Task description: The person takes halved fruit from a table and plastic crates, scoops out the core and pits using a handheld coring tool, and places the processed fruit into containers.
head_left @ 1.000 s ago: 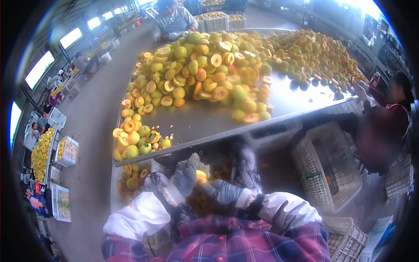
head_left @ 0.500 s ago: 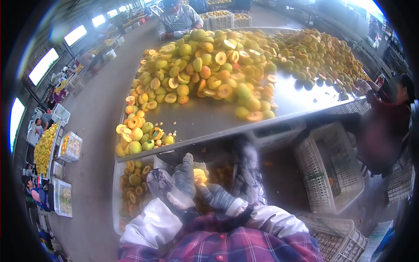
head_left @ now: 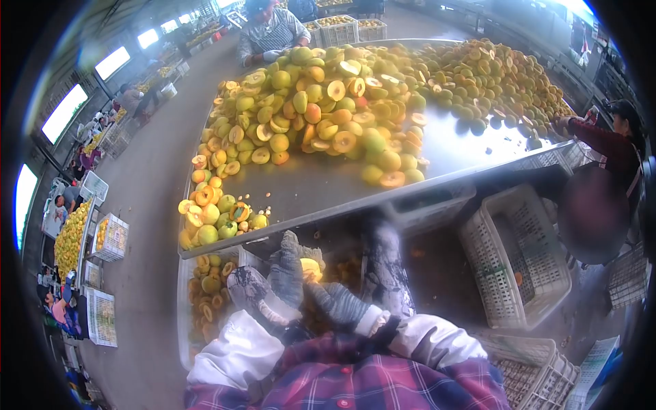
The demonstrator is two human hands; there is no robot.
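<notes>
Over my lap, below the table edge, both hands meet at a yellow peach [head_left: 311, 269], which looks cut. My left hand [head_left: 287, 273] wears a grey knit glove and is closed around the peach's left and upper side. My right hand [head_left: 338, 302], also gloved, has its fingers closed against the peach's lower edge; whether it holds a small tool too is hidden. Beside my left knee stands a white crate [head_left: 183, 307] with peach halves [head_left: 207, 294]. More fruit lies dimly between my legs. On the table's near left corner sit peaches [head_left: 208, 219] and several loose pits.
A metal table [head_left: 294, 195] bears a large heap of whole and halved peaches [head_left: 314, 109]. White crates [head_left: 523, 260] stand on the floor at the right. One co-worker [head_left: 270, 31] is across the table, another [head_left: 611, 143] at its right end.
The view has shifted slightly, moving the table and fruit a little up and left. My hands stay together on the peach. The co-worker at right shows more of their head and outstretched arm.
</notes>
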